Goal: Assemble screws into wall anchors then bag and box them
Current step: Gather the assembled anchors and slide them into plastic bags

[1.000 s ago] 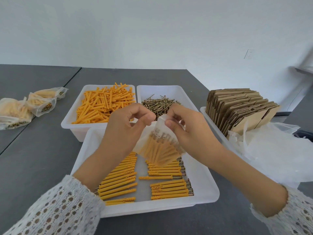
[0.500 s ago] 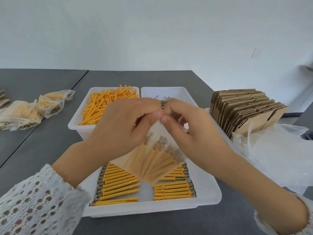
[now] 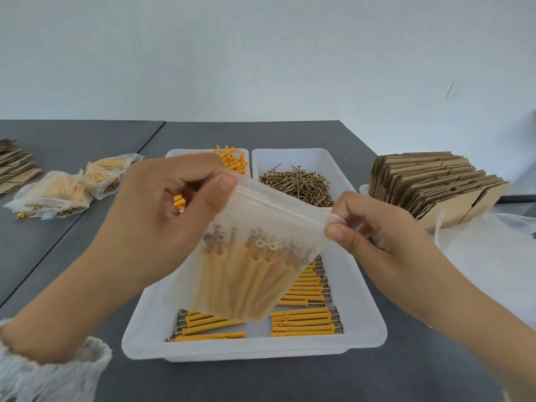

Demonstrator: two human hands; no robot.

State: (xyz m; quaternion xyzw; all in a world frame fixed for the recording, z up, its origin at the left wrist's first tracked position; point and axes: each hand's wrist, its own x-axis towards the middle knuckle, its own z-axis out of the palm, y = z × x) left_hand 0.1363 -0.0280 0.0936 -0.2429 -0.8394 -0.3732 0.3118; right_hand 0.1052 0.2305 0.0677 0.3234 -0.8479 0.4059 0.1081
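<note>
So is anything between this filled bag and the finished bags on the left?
Nothing visible: both hands pinch the zip bag above the front tray, and bare grey table lies toward the filled bags.

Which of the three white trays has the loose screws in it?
The far right tray, behind the right hand. Its far left neighbour holds bare orange anchors, and the near tray holds rows of anchors with screws already fitted.

We see a frosted translucent zip bag [image 3: 261, 250] of orange anchors, white trays [image 3: 252, 348], one with loose brass-coloured screws [image 3: 295, 184], and brown cardboard flats [image 3: 429, 184] on a dark grey table [image 3: 290, 384]. Our sleeve [image 3: 43, 375] is white, perhaps open-knit lace.
</note>
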